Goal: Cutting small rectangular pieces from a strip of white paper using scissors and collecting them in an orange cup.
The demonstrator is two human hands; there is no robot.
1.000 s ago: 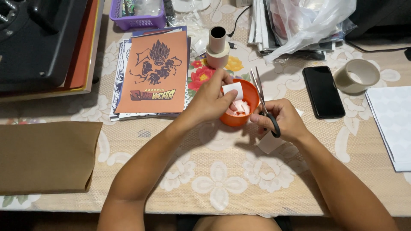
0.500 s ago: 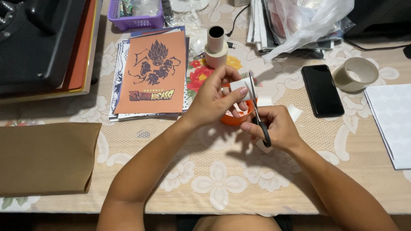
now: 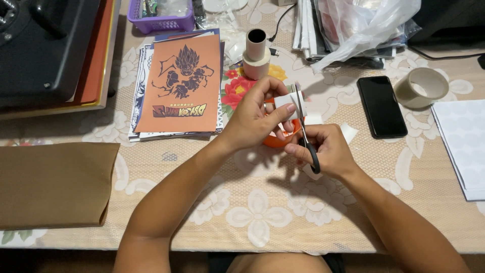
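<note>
Head view, looking down at my two hands over a lace-patterned table [image 3: 262, 222].

My left hand [image 3: 257, 119] pinches a small white paper piece [image 3: 289, 98] between thumb and fingertips, the fingers drawn narrow around it. I hold it raised and on edge, which seems meant to give the blades a clean line.

My right hand [image 3: 326, 151] grips black-handled scissors [image 3: 304, 132], fingers closed through the loops. The blades point up and away from me, their tips meeting the paper's right edge just beside my left fingertips. How far apart the blades stand I cannot tell.

Directly under both hands, mostly hidden by them, sits an orange bowl [image 3: 275, 140], apparently placed to catch offcuts. White scraps [image 3: 348, 132] lie just right of my right hand.

Beyond my left fingers stands a tape roll [image 3: 256, 53] on end. Left of that hand lies an orange sheet [image 3: 182, 83] with a black cut-out figure, on a stack of papers. Farther left, near my forearm, is a brown envelope [image 3: 55, 184].

Right of my right hand lie a black phone [image 3: 382, 106] and, past it, another tape roll [image 3: 421, 87], lying flat.
</note>
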